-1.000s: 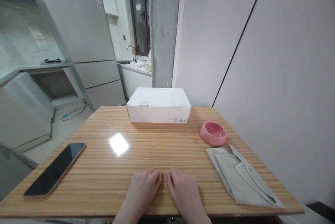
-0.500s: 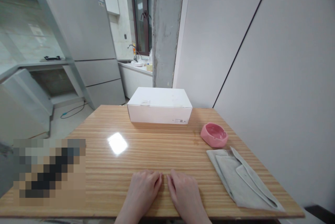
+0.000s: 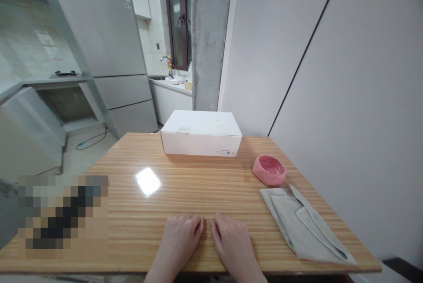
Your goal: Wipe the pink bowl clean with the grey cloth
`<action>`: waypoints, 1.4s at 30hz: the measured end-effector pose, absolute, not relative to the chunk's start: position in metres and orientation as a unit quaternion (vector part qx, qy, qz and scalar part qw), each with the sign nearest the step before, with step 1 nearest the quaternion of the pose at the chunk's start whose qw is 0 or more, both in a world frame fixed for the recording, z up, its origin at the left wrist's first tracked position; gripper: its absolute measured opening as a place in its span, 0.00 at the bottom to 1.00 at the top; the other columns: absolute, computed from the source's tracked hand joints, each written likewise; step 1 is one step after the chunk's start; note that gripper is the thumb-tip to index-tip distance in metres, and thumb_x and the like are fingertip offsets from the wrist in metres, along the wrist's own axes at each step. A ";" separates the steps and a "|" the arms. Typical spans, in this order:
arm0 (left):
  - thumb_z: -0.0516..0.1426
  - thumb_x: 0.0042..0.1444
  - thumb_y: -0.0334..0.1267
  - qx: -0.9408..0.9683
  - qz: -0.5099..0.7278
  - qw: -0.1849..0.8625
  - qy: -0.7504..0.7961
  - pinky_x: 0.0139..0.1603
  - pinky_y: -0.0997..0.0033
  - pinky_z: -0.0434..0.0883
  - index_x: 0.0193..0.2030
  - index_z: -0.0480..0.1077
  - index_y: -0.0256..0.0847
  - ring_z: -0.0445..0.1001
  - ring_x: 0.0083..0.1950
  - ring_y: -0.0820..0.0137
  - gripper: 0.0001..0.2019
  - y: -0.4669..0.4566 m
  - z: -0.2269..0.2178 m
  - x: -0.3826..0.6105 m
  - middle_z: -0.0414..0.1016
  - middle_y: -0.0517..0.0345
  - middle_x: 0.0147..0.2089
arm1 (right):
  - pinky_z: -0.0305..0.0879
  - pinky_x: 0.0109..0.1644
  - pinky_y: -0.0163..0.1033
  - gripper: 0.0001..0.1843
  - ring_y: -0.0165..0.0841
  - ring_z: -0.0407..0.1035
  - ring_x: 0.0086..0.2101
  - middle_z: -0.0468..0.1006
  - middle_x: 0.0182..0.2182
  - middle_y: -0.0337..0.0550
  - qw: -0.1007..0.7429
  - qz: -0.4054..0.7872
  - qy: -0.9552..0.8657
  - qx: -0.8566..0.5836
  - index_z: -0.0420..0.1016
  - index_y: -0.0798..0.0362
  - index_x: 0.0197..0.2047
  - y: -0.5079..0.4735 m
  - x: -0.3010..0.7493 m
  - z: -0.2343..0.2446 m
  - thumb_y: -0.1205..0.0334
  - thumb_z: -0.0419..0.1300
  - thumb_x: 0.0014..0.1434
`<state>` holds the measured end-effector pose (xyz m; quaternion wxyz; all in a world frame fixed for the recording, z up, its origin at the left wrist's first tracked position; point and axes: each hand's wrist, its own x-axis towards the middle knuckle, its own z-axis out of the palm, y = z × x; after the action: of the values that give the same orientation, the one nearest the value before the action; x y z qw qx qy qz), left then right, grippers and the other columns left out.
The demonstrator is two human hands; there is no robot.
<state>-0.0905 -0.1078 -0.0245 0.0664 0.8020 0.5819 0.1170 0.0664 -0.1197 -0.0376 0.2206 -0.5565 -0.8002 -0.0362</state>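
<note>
My left hand [image 3: 184,232] rests on the wooden table [image 3: 198,195] near its front edge, fingers curled into a loose fist, knuckles up. Just to its right, my right hand [image 3: 230,234] lies curled the same way, with a small gap between the two. Nothing shows in either hand. Nearest to my right hand is a folded grey cloth [image 3: 302,225], perhaps a garment, with a flap across it. Behind the cloth sits a pink angular bowl [image 3: 270,171]. At the table's far side stands a closed white box [image 3: 201,143].
A pixelated patch at the left of the table hides a dark long thing [image 3: 64,217]. A pale wall [image 3: 346,98] runs along the right side. Beyond the table are a fridge [image 3: 109,36], a concrete pillar [image 3: 211,40] and a sink counter [image 3: 172,91].
Both hands stay in place, curled on the table. The view has shifted very slightly; no object has visibly moved.
</note>
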 end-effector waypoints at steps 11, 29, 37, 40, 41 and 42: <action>0.44 0.64 0.37 0.800 0.112 0.071 0.585 0.32 0.68 0.64 0.29 0.74 0.43 0.78 0.33 0.61 0.20 -0.107 -0.024 -0.090 0.79 0.54 0.30 | 0.46 0.28 0.36 0.11 0.34 0.70 0.24 0.75 0.22 0.38 0.209 -0.025 -0.798 -0.565 0.64 0.50 0.29 -0.120 0.067 -0.036 0.65 0.48 0.64; 0.44 0.64 0.38 0.799 0.109 0.073 0.587 0.32 0.68 0.63 0.29 0.74 0.44 0.78 0.34 0.63 0.20 -0.106 -0.026 -0.091 0.79 0.55 0.31 | 0.45 0.29 0.37 0.11 0.34 0.70 0.25 0.75 0.23 0.38 0.210 0.001 -0.792 -0.573 0.65 0.50 0.30 -0.120 0.067 -0.038 0.67 0.48 0.64; 0.43 0.64 0.38 0.800 0.099 0.070 0.588 0.33 0.66 0.64 0.30 0.74 0.44 0.78 0.35 0.60 0.20 -0.107 -0.025 -0.090 0.79 0.55 0.31 | 0.45 0.30 0.37 0.11 0.34 0.70 0.26 0.75 0.24 0.38 0.212 0.003 -0.791 -0.575 0.65 0.50 0.29 -0.121 0.067 -0.038 0.67 0.48 0.64; 0.43 0.64 0.38 0.800 0.095 0.068 0.589 0.32 0.66 0.64 0.30 0.74 0.44 0.78 0.34 0.60 0.20 -0.107 -0.024 -0.090 0.79 0.54 0.31 | 0.45 0.30 0.37 0.11 0.34 0.70 0.26 0.74 0.24 0.37 0.212 0.011 -0.791 -0.573 0.65 0.50 0.29 -0.122 0.067 -0.036 0.67 0.48 0.64; 0.43 0.64 0.38 0.800 0.095 0.067 0.589 0.32 0.66 0.64 0.30 0.74 0.44 0.78 0.34 0.60 0.20 -0.107 -0.024 -0.090 0.79 0.54 0.31 | 0.45 0.30 0.38 0.11 0.34 0.70 0.26 0.74 0.24 0.37 0.212 0.013 -0.791 -0.574 0.65 0.50 0.29 -0.122 0.068 -0.036 0.67 0.48 0.64; 0.43 0.64 0.38 0.800 0.096 0.066 0.589 0.32 0.67 0.64 0.30 0.74 0.44 0.78 0.34 0.60 0.20 -0.107 -0.024 -0.090 0.79 0.54 0.31 | 0.45 0.30 0.38 0.11 0.34 0.70 0.26 0.74 0.24 0.37 0.212 0.015 -0.791 -0.574 0.65 0.50 0.29 -0.123 0.068 -0.036 0.67 0.48 0.64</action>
<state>-0.0900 -0.1068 -0.0238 0.0663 0.7999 0.5887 0.0963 0.0679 -0.1225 -0.0362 0.2118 -0.5737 -0.7911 0.0148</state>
